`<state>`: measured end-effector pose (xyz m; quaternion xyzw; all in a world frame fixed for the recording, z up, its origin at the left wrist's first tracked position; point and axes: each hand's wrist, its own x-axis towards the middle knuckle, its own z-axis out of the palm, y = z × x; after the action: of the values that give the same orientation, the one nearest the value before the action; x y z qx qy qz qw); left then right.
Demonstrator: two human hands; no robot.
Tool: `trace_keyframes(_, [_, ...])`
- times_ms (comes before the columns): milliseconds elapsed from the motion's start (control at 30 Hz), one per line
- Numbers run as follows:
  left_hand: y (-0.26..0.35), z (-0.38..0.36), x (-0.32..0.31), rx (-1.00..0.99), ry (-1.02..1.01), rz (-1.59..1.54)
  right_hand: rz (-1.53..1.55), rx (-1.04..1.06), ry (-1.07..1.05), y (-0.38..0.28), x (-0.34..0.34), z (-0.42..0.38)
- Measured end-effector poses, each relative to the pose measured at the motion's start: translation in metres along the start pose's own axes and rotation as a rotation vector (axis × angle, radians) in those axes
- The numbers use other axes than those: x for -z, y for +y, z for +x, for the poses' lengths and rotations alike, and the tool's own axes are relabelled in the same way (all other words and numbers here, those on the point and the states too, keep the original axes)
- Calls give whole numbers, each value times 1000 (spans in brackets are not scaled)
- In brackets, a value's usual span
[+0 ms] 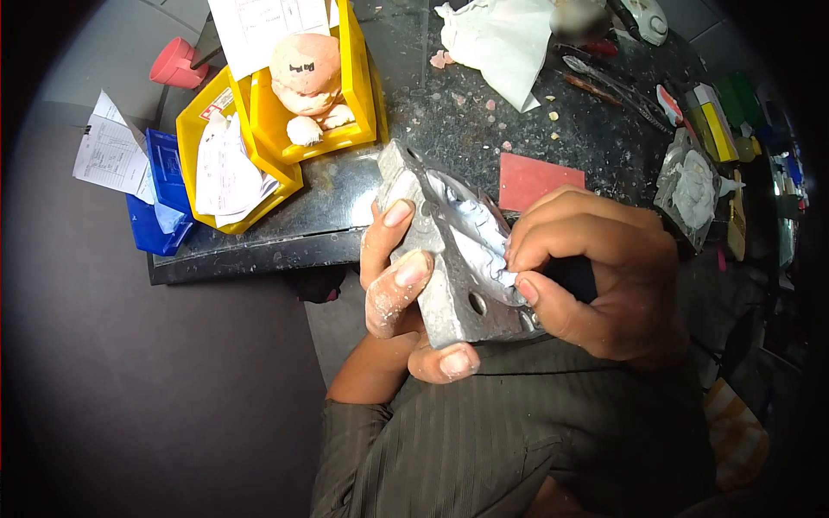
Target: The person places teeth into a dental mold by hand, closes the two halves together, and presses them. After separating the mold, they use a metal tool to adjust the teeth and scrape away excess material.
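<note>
At the far left a blue bin [157, 229] and a pink cup [175, 63] sit near a yellow bin [197, 168] full of papers; in the yellow bin beside it lies a rounded pinkish cast [304, 76]. Next comes the left hand [399, 289], its dusty fingers curled around the near side of a heavy grey metal block [439, 302], which is held tilted above the bench edge. In the block's hollow lies a crumpled pale lining [477, 226]. A flat pink sheet [534, 179] rests on the bench [414, 95] behind. From the right, the right hand [617, 268] pinches the lining's near edge between thumb and fingertips. The step in hand looks like handling the lining at the block's rim; any further move there seems to call for a firm left hold and a light, even pinch, since thin material could tear. Farthest right stands a second metal piece [693, 194] with white filling
</note>
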<state>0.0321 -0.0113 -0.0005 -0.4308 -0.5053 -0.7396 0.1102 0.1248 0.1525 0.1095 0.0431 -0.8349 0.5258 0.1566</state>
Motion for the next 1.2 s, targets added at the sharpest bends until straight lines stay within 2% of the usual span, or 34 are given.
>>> trace_keyframes(100, [-8, -7, 4, 13, 13, -46, 58, -54, -23, 0, 2, -1])
trace_keyframes(167, [-13, -9, 8, 115, 14, -361, 89, -73, -44, 1, 5, -1])
trace_keyframes(200, [-14, -9, 9, 110, 7, -357, 92, -62, -14, 1, 7, -1])
trace_keyframes(300, [-13, -9, 2, -88, -143, 620, 144, -116, 107, -2, 11, -5])
trace_keyframes(433, [-2, -5, -2, 24, -197, 630, 100, -26, 211, 12, 20, -12])
trace_keyframes(500, [-6, -2, -11, -24, -52, 691, 62, -29, 235, 16, 28, -18])
trace_keyframes(733, [3, 10, -11, -23, -50, 451, 76, -99, 256, 23, 37, -34])
trace_keyframes(800, [3, 6, -15, 67, -39, 388, 61, -88, 245, 26, 38, -38])
trace_keyframes(1133, [-12, 1, -7, 43, -80, 329, 20, -68, 243, 34, 48, -49])
trace_keyframes(1200, [-6, 3, -8, 38, -94, 410, 8, -55, 231, 35, 51, -50])
